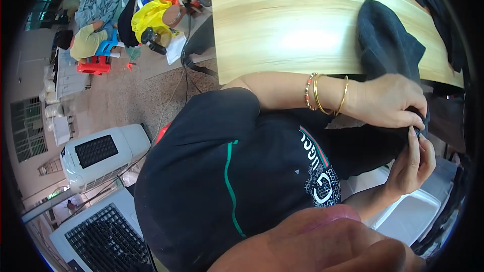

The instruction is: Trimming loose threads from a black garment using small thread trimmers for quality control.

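A piece of black fabric (385, 35) lies over the edge of the wood-grain table (272, 25) and hangs down to my hands. Its kind of garment does not show. My left hand (390, 102), with gold bangles and a beaded bracelet at the wrist, is closed, thumb and forefinger pinching the fabric's dark edge. Just below, my right hand (414, 163) is also closed, its fingertips gripping the same edge and nearly meeting the left thumb. Whatever small detail sits between the fingertips is too dark to make out.
More black cloth (433, 15) lies along the table's far right. Beneath my right hand is a white plastic bin (411, 216). Left of the table are a yellow bag (151, 17) and cables (186, 65). A white cooler unit (106, 156) and a seated person (88, 43) are farther left.
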A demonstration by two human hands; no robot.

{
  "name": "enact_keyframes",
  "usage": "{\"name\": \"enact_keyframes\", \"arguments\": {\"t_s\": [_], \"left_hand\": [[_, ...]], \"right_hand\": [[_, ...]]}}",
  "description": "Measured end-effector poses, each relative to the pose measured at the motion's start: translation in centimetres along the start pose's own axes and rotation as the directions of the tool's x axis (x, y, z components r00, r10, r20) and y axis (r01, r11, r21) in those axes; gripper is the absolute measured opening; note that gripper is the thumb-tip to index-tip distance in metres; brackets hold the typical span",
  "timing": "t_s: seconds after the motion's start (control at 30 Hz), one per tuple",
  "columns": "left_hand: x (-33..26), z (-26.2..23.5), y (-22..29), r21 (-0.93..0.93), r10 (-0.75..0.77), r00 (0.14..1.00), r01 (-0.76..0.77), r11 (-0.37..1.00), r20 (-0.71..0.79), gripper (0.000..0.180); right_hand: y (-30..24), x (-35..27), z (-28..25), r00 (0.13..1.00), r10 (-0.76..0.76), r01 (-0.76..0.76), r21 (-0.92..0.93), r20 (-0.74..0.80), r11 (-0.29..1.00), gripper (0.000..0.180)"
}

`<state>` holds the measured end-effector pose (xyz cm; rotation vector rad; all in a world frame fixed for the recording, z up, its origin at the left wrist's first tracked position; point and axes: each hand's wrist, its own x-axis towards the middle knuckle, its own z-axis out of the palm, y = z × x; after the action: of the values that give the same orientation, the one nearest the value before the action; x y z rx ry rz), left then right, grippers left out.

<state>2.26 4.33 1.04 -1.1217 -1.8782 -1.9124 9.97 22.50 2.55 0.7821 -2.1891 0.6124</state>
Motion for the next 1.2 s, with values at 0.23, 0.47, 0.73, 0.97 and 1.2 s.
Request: {"name": "enact_keyframes", "arguments": {"t_s": [0.23, 0.47, 0.73, 0.97, 1.2], "left_hand": [[-0.8, -0.8, -0.5, -0.223, -0.247, 0.961, 0.270, 0.937, 0.125, 0.027], [-1.0, -0.7, -1.0, -0.175, -0.216, 0.969, 0.234, 0.956, 0.117, 0.026], [-1.6, -1.7, -1.2, -0.165, -0.210, 0.955, 0.246, 0.955, 0.211, 0.030], [-2.1, -1.3, -2.1, -0.133, -0.127, 0.975, 0.153, 0.979, 0.183, 0.033], [-2.4, -1.4, -2.5, -0.031, -0.135, 0.978, 0.142, 0.989, 0.159, 0.031]], "right_hand": [[0.9, 0.6, -0.7, 0.991, 0.102, -0.096, -0.077, 0.083, 0.992, 0.027], [-0.9, 1.2, -0.4, 0.980, 0.011, -0.005, -0.027, 0.199, 1.000, 0.027], [-0.7, 0.7, -0.2, 0.961, 0.191, -0.200, 0.022, 0.201, 0.980, 0.028], [0.5, 0.0, 0.3, 0.959, 0.243, -0.262, 0.122, 0.147, 0.957, 0.027], [0.3, 0.7, -0.3, 0.906, 0.295, -0.357, 0.172, 0.302, 0.918, 0.027]]}}
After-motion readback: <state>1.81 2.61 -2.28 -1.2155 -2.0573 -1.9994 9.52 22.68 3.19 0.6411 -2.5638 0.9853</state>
